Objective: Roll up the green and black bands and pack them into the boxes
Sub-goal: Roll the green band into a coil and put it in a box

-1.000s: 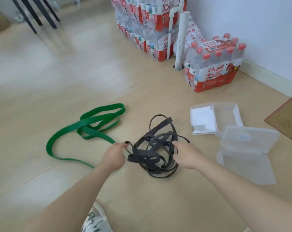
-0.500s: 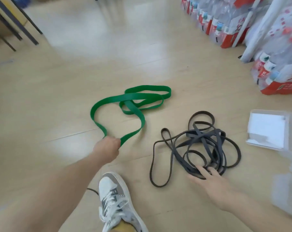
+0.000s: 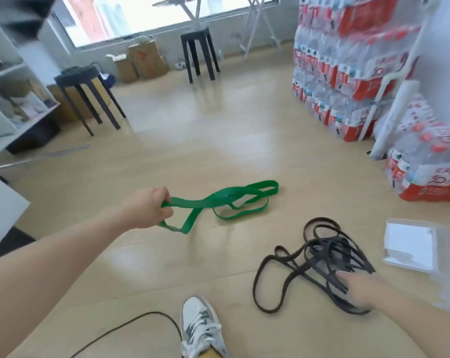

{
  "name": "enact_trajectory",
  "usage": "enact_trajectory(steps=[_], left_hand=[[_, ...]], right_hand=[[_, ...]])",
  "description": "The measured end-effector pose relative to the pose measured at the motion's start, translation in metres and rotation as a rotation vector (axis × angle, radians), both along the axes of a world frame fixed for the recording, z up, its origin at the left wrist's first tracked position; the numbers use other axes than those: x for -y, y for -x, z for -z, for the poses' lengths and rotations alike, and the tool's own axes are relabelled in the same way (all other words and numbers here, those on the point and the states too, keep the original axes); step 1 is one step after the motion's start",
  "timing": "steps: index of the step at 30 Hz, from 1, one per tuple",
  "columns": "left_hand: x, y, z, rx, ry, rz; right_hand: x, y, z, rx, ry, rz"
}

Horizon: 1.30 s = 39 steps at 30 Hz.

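Gripping flat green elastic band (image 3: pixel 192 202) mid-frame, left hand (image 3: pixel 146 208) fisted, likely to roll; right hand (image 3: pixel 358 288) flat, pinning tangled black rubber band (image 3: pixel 319 248).

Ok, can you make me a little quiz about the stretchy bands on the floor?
1. True or false: the left hand grips one end of the long green elastic band.
2. Pick one. The tangled black rubber band is: A) hanging in the air, B) lying loose on the wooden floor, C) rolled up tightly.
3. Fill the gap: the open right hand touches the ____ band.

Key: 1 true; 2 B; 3 black.
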<state>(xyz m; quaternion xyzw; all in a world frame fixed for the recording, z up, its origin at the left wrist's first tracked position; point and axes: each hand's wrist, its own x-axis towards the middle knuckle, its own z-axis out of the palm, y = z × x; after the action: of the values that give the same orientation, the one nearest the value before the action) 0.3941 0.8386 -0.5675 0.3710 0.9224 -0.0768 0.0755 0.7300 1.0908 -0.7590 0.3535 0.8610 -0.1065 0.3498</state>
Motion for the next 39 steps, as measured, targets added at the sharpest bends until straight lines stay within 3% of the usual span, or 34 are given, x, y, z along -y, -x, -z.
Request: enact_trajectory(steps=[6, 9, 15, 18, 23, 26, 28, 31, 33, 39], left_hand=[[0.0, -0.088, -0.091, 0.428, -0.733, -0.094], [0.0, -0.114, -0.128, 0.423, -0.929, -0.007], [-0.022, -0.125, -0.193, 0.46, -1.256, 0.144], [-0.032, -0.118, -0.206, 0.567, -1.401, 0.209], [-0.037, -0.075, -0.179, 0.715, -1.421, 0.081], [-0.031, -0.049, -0.149, 0.663, -1.209, -0.122], [-0.03, -0.045, -0.129, 0.797, -1.034, -0.188], [-0.04, -0.058, -0.101, 0.995, -0.789, -0.034], [-0.049, -0.069, -0.09, 1.033, -0.801, 0.038], [-0.048, -0.064, -0.102, 0.911, -1.128, -0.07]], right_hand=[[0.06, 0.042, -0.165, -0.528, 0.185, 0.027], [0.101, 0.052, -0.23, -0.71, 0.265, -0.048], [0.129, 0.083, -0.266, -0.915, 0.383, -0.021], [0.121, 0.108, -0.272, -0.992, 0.585, 0.068], [0.104, 0.156, -0.268, -1.115, 0.739, 0.233], [0.095, 0.183, -0.273, -1.233, 0.829, 0.297], [0.086, 0.196, -0.286, -1.298, 0.922, 0.343], [0.069, 0.207, -0.309, -1.365, 1.112, 0.384], [0.06, 0.21, -0.319, -1.388, 1.143, 0.373], [0.041, 0.204, -0.325, -1.369, 1.247, 0.527]])
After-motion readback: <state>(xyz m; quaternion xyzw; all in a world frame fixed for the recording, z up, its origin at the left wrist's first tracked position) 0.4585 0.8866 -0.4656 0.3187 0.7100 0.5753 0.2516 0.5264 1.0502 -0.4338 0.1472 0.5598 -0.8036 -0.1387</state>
